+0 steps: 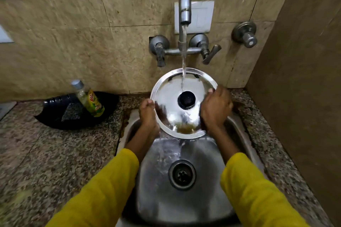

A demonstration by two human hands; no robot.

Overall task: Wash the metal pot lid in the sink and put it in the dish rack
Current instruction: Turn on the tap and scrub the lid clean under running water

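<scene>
I hold the metal pot lid (184,103) tilted over the sink (203,171) at centre frame, my left hand (148,114) curled on its left rim, my right hand (215,108) gripping its right rim, water (183,72) striking just above its black knob (186,100).

We find one printed label only: green-yellow wrap on clear bottle (88,98), far left on counter, leaning in black tray (55,114). Red logo patch near label top, letters blurred, unreadable to us. No other text, numbers or signs legible anywhere in view.
</scene>
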